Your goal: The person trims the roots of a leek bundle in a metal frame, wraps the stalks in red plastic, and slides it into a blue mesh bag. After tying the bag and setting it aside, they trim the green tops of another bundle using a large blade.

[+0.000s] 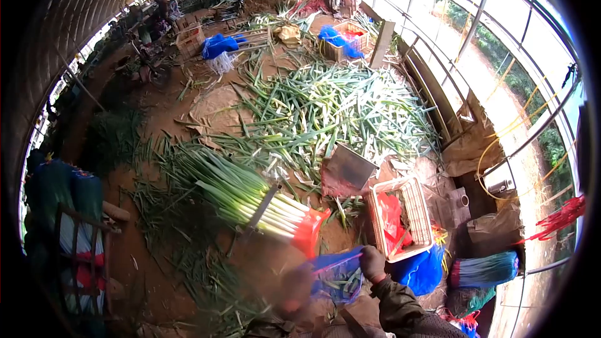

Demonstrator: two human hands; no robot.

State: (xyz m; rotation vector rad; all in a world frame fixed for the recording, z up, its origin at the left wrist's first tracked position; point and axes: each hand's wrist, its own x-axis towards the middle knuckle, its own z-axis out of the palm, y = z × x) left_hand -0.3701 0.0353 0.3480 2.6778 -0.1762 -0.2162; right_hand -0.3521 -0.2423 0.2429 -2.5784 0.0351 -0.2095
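A blue mesh bag (338, 280) is spread between my two hands, its pinkish edge drawn straight from one to the other. My gloved right hand (373, 263) is closed on one end of that edge, beside the basket. At the other end is my left hand (297, 286), blurred by motion; the taut edge runs into its grip. Just beyond the bag lies a bundle of long green onions (250, 197), white ends toward me. Red plastic (308, 233) wraps those ends, and a metal bar (261, 208) crosses the stalks.
A plastic basket (427, 219) holding red material stands at right, with blue netting (421, 270) beside it. Loose leaves (338, 109) cover the ground ahead. Netted onion bundles lie at right (485, 270) and stand by a rack at left (81, 238). Farther off are more crates (346, 40).
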